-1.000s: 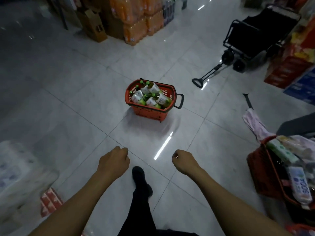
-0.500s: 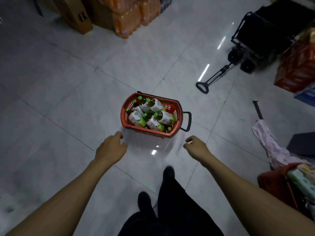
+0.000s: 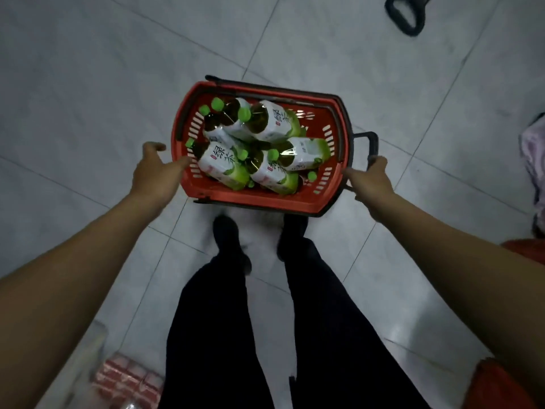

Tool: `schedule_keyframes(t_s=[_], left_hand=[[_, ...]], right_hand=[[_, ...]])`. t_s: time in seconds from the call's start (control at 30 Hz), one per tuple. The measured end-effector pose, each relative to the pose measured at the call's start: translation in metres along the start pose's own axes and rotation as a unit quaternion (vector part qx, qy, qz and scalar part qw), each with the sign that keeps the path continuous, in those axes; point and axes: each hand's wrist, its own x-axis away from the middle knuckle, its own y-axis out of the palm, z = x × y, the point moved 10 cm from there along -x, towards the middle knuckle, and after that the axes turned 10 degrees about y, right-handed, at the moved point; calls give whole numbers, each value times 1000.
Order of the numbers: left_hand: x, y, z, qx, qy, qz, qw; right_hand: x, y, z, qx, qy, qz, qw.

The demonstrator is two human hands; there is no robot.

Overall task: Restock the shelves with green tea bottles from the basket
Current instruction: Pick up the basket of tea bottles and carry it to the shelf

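A red plastic basket stands on the tiled floor just in front of my feet. Inside it lie several green tea bottles with green caps and white-green labels, piled across each other. My left hand is at the basket's left side, fingers spread, fingertips touching the rim. My right hand rests against the right side, by the black side handle. Whether it grips the handle is unclear. No shelf is in view.
My dark-trousered legs and shoes are directly below the basket. A black looped cart handle lies at the top right. A pink cloth is at the right edge, red packs at the bottom left, and a red object at the bottom right.
I have stepped up to the basket and bent over it. Both hands have gone from loose fists in front of me to the basket's two sides.
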Motion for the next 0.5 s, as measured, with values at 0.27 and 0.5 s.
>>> schedule_keyframes(t_s=[0.27,0.5], left_hand=[[-165,62,-74,36,-49,22,998],[-245,97,-115,50,-63,-12,997]], right_hand=[[-143,51,-18,-56,33,94,993],[-188,47,-5,-90,3,215,972]])
